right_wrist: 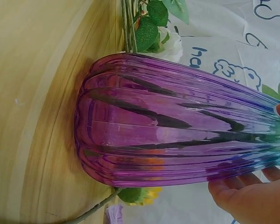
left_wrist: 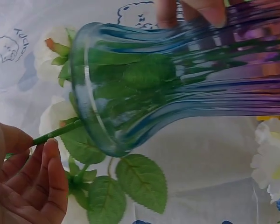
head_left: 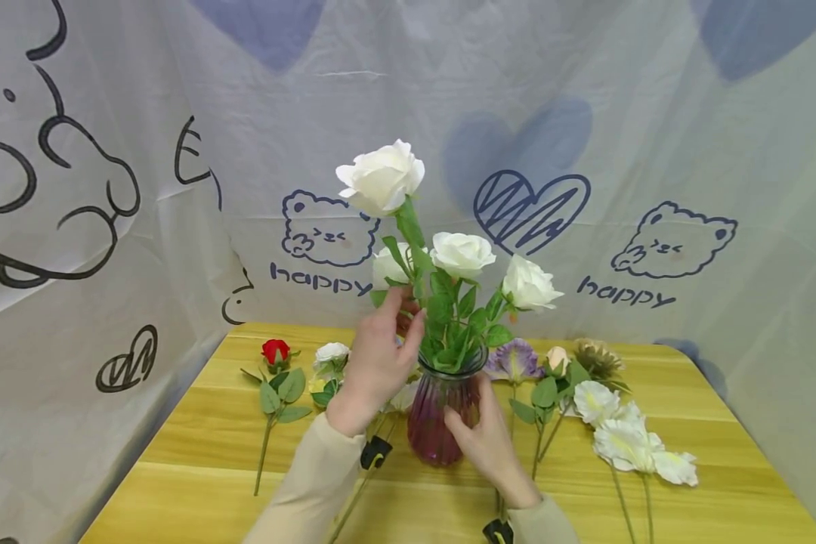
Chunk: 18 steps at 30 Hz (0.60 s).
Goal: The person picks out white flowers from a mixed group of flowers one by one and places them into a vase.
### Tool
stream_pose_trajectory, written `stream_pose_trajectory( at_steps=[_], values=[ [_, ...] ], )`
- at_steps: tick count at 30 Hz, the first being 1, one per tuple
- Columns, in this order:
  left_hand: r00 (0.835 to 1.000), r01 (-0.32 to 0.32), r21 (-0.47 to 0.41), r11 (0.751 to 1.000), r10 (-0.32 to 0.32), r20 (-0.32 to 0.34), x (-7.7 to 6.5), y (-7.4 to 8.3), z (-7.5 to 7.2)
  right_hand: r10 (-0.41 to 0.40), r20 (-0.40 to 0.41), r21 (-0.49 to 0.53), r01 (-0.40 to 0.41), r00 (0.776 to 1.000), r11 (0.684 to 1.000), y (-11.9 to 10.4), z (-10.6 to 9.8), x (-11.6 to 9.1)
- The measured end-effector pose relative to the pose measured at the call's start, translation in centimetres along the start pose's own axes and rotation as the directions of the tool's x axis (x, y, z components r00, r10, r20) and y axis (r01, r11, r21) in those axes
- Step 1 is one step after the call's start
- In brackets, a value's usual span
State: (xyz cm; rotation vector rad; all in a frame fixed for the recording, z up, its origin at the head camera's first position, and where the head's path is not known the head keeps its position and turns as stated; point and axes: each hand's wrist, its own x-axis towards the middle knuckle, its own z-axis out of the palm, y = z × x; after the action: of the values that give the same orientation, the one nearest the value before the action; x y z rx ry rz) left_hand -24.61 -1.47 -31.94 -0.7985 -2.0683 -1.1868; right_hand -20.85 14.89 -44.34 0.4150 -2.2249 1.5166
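A ribbed glass vase (head_left: pixel 435 423), purple below and blue-green at the rim, stands on the table with several white roses in its mouth. My left hand (head_left: pixel 382 351) pinches the green stem (left_wrist: pixel 56 132) of a white rose (head_left: pixel 381 179) that rises above the others; in the left wrist view this stem slants in at the rim. My right hand (head_left: pixel 486 437) grips the side of the vase, its thumb and fingers spread round the glass (right_wrist: pixel 144 126). Through the glass in the right wrist view, dark stem ends show above the base.
On the wooden table (head_left: pixel 197 446) lie a red rose (head_left: pixel 275 351) at left, small white flowers (head_left: pixel 331 353) behind my left hand, a purple flower (head_left: pixel 514 360), and white ruffled flowers (head_left: pixel 625 442) at right. A printed curtain (head_left: pixel 408 91) hangs behind.
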Motion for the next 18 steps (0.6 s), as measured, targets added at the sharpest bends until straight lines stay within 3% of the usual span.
stream_pose_trajectory(
  at_steps=[9,18],
  values=[
    [0.997,-0.009,0.117,0.993,-0.001,0.083,-0.9,-0.8,0.5,0.022,-0.004,-0.006,-0.022,1.0,1.0,-3.8,-0.5,-0.1],
    [0.983,-0.019,0.215,0.976,-0.021,0.182,-1.4,-1.0,0.8,0.044,0.006,-0.005,-0.043,0.999,0.999,-3.8,-0.6,-0.1]
  ],
)
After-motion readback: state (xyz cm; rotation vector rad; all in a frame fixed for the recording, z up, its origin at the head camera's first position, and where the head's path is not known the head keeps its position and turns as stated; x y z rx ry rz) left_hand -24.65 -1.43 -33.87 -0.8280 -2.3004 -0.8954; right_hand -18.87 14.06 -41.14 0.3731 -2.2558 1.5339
